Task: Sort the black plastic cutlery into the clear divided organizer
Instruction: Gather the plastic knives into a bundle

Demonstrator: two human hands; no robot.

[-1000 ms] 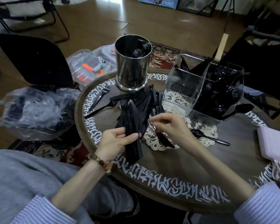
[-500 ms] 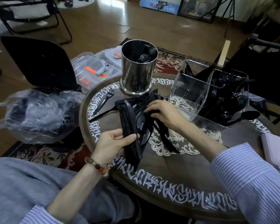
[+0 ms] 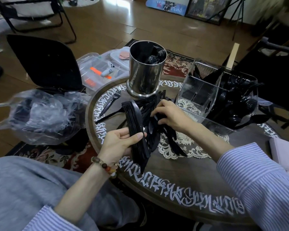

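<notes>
The left hand (image 3: 120, 144) grips a stacked bundle of black plastic knives (image 3: 137, 130) over the round dark tabletop (image 3: 182, 172) — the right hand (image 3: 169, 114), fingers curled, digs into the loose black cutlery pile (image 3: 150, 110) beside the clear divided organizer (image 3: 198, 95).

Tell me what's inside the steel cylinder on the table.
The steel cylinder holds a few black plastic pieces leaning against its far right wall, glossy ends up. Whether they are spoons or something else is unclear, and its dark interior hides anything lower down.
</notes>
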